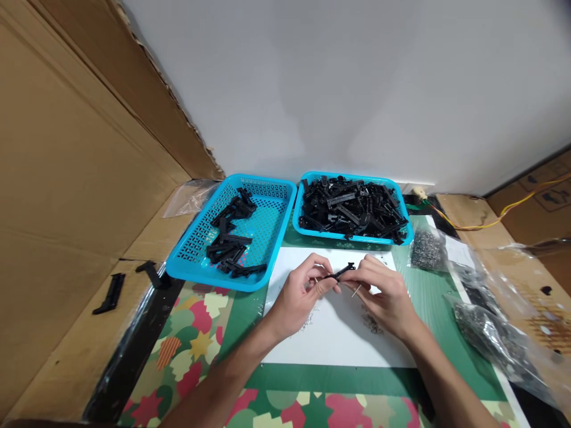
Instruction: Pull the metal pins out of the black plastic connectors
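Left hand (297, 295), right hand (387, 295), clip (342, 271) apparently between.

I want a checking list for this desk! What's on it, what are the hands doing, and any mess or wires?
Surface: white sheet on green mat.
Job's things: black part; thin pin; left basket part full, right basket heaped with black parts.
Clutter: two loose parts on cardboard; bags of metal bits.
Hands: left hand and right hand both pinch the black part; right also holds the pin.
Cables: yellow wire, back right.
Surroundings: cardboard sides, white wall.
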A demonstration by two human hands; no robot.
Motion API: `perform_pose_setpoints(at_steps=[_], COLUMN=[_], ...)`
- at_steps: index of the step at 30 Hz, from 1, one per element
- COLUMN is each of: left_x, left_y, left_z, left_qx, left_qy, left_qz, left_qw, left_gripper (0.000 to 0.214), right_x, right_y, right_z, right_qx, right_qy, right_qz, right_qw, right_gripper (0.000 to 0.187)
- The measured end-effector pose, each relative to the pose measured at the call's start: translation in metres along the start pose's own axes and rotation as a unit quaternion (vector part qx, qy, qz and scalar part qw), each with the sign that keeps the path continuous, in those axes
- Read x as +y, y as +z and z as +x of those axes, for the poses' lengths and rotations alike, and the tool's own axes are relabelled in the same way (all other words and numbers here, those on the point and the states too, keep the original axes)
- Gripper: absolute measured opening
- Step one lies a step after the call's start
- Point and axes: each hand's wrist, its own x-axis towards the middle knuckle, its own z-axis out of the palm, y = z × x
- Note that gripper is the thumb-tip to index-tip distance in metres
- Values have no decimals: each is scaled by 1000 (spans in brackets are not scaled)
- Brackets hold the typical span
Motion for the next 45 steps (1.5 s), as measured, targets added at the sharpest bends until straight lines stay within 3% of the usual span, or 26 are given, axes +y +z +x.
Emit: perform_pose_setpoints(at_steps=[6,10,13,17,22,25,28,30,41,45], left_x=[-3,-11,-18,-22,-23,-25,-26,-27,-22,-24], left_y=[-5,-6,-5,-5,-5,-5,-4,-4,-2,-4], left_z=[3,3,3,3,2,2,2,2,1,1], left_qx=[46,44,37,33,24,20,18,16,11,20], left_qy=[107,156,170,188,217,228,238,243,274,254], left_qz=[231,289,329,377,403,403,399,400,431,420], left_qw=[966,943,928,906,888,886,885,884,860,871], left_gripper=[12,12,15,14,11,11,11,11,19,19], right_x=[11,10,7,8,6,1,-4,-5,-6,-6], right_y=[5,2,-2,-1,11,21,28,29,28,32], right_z=[-4,-5,-3,-2,-3,-3,-3,-2,-1,0], right_qx=[-36,-61,-69,-49,2,71,106,109,60,42], right_qy=[9,52,79,54,45,131,217,236,167,141], right_qz=[-44,-28,-13,-37,-21,62,115,129,63,39], right_qw=[998,996,994,997,999,987,964,957,982,988], right_gripper=[16,16,28,35,28,11,17,18,16,20])
